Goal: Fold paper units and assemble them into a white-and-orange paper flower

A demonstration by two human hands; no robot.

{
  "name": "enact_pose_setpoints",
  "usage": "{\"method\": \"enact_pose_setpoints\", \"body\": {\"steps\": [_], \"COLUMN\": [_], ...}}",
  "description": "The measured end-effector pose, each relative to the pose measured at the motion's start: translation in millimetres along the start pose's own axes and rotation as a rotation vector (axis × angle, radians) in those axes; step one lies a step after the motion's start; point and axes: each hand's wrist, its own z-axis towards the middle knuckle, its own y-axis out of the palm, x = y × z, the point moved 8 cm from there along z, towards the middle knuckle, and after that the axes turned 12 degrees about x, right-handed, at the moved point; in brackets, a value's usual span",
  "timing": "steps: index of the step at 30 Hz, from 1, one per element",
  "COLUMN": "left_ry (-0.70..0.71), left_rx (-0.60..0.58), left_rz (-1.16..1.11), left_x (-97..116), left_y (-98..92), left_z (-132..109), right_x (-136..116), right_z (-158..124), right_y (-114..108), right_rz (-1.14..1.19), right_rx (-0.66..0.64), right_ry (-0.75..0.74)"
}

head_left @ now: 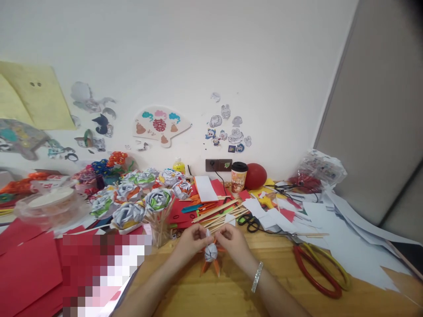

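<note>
A small folded paper flower [210,252] with a white rolled centre and pointed orange petals is held just above the wooden table. My left hand [194,238] pinches its far side by a white paper tip. Close beside it, my right hand [231,240] is closed at the flower's upper right, thumb and fingertips together. The fingers hide part of the far petals. Beyond the hands lie several thin wooden sticks [220,212] and black-handled scissors [249,222].
Finished paper flowers [128,214] and a clear cup of sticks [161,231] stand left. Large red-and-yellow-handled scissors [317,268] lie right, near white paper sheets [350,251]. A coffee cup [238,178] and red balloon [255,176] are at the back. Red paper [29,268] covers the left.
</note>
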Motion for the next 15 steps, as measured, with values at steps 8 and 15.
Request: {"method": "enact_pose_setpoints", "body": {"steps": [8, 15], "left_ry": [0.251, 0.516], "left_rx": [0.123, 0.239], "left_rz": [0.262, 0.336], "left_x": [33.8, 56.0], "left_y": [-5.0, -9.4], "left_z": [-15.0, -31.3], "right_x": [-25.1, -55.2], "right_z": [-7.4, -20.0], "right_y": [-1.7, -4.2], "right_rz": [-0.095, -0.142], "right_rx": [0.074, 0.088], "right_ry": [-0.272, -0.506]}}
